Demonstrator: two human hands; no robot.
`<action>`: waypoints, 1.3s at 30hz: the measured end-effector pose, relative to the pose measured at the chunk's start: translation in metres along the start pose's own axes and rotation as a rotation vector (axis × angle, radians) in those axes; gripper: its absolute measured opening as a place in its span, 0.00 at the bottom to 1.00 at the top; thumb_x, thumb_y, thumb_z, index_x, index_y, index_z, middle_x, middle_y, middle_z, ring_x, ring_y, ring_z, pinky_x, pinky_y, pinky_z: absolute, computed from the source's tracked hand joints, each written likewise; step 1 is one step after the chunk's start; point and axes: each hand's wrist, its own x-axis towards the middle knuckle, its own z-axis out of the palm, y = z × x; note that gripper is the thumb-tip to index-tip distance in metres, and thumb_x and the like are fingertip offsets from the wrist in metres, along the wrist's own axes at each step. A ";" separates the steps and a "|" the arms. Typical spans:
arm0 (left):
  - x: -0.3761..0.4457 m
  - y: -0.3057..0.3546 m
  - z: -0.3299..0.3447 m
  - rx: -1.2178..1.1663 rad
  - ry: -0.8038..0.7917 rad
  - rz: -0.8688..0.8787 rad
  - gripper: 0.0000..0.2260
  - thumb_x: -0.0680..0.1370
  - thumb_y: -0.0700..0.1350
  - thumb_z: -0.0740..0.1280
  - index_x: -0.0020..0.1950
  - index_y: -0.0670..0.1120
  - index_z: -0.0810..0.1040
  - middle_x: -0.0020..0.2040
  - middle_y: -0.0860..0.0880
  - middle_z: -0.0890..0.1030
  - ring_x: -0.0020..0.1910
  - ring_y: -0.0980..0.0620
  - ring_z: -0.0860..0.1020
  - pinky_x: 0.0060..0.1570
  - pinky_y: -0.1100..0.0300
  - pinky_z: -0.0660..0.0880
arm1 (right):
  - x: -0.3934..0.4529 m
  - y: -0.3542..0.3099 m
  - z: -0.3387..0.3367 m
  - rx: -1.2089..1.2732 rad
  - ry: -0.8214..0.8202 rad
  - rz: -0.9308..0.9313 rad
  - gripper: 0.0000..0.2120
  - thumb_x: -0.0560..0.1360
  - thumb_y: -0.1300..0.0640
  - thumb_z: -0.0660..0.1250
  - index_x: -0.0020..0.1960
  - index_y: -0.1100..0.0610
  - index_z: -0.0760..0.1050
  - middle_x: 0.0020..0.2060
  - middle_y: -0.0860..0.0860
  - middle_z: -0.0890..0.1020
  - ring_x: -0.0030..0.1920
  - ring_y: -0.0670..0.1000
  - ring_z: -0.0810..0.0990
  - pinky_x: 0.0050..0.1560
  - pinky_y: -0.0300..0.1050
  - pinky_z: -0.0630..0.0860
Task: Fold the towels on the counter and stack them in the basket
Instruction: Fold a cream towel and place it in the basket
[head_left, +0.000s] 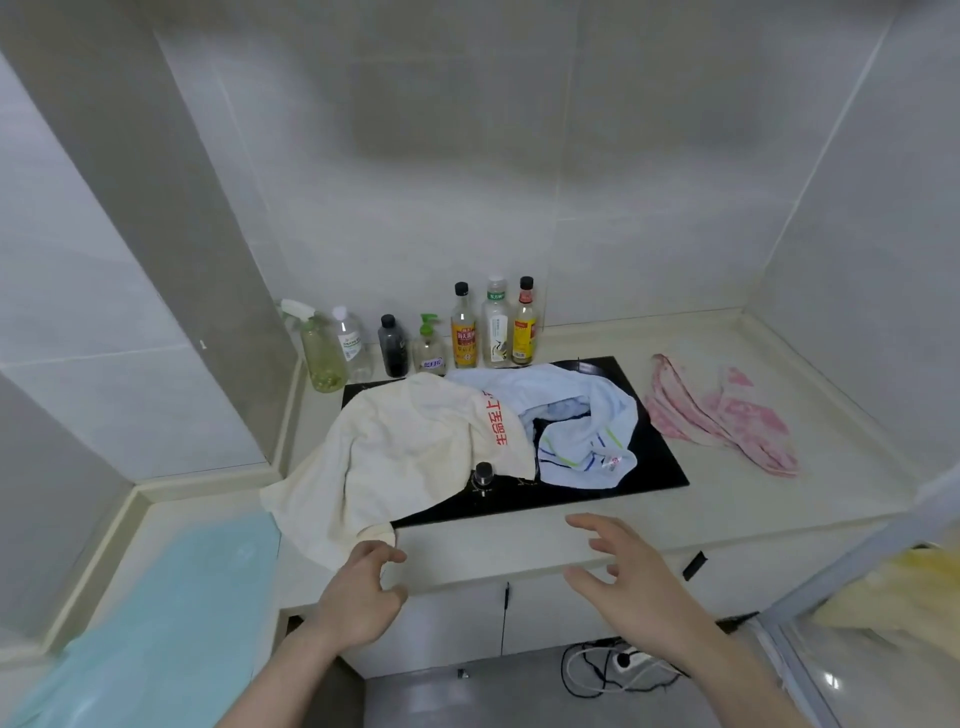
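Nearest to us, our left hand (358, 597) hangs over the front edge of the worktop (519, 551), its fingers (387, 556) loosely curled and apart, holding nothing, just short of the hanging corner of the cream towel (405, 457). Our right hand (628, 582) hovers beside it with fingers (587, 522) spread wide, touching nothing. At the lower left a pale green cloth (171, 613) lies flat on a side stretch of worktop.

The cream towel, printed with red characters, lies rumpled across the left part of the black hob (660, 467) and spills over the worktop edge; a knob (483, 475) on the hob shows just beside its hem. Touching it on the right, the light blue towel (576, 426) with green and blue stripes sits bunched on the hob. Well apart to the right, the pink towel (722, 415) lies crumpled on the bare worktop.

Farthest back, a row of bottles (464, 332) stands against the tiled wall (467, 182), with a spray bottle (319, 345) at its left end.
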 end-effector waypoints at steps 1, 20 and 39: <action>0.010 -0.008 0.000 -0.001 -0.015 -0.029 0.20 0.79 0.45 0.66 0.72 0.50 0.73 0.74 0.53 0.65 0.71 0.53 0.70 0.63 0.66 0.64 | 0.006 -0.002 0.002 -0.007 -0.013 0.001 0.20 0.77 0.46 0.68 0.66 0.32 0.68 0.64 0.29 0.68 0.67 0.34 0.69 0.66 0.40 0.71; 0.071 -0.089 0.051 0.290 -0.239 -0.184 0.29 0.76 0.38 0.57 0.78 0.45 0.65 0.82 0.51 0.52 0.78 0.48 0.58 0.74 0.52 0.66 | 0.070 -0.014 0.032 -0.061 -0.147 0.029 0.20 0.77 0.46 0.69 0.66 0.33 0.69 0.65 0.31 0.70 0.65 0.33 0.71 0.67 0.38 0.71; 0.087 0.009 -0.090 -0.302 0.417 0.202 0.10 0.78 0.42 0.72 0.49 0.58 0.83 0.56 0.63 0.81 0.48 0.62 0.81 0.51 0.59 0.79 | 0.055 -0.013 0.041 -0.010 -0.165 0.047 0.19 0.77 0.47 0.69 0.65 0.33 0.71 0.64 0.35 0.73 0.63 0.34 0.73 0.59 0.32 0.72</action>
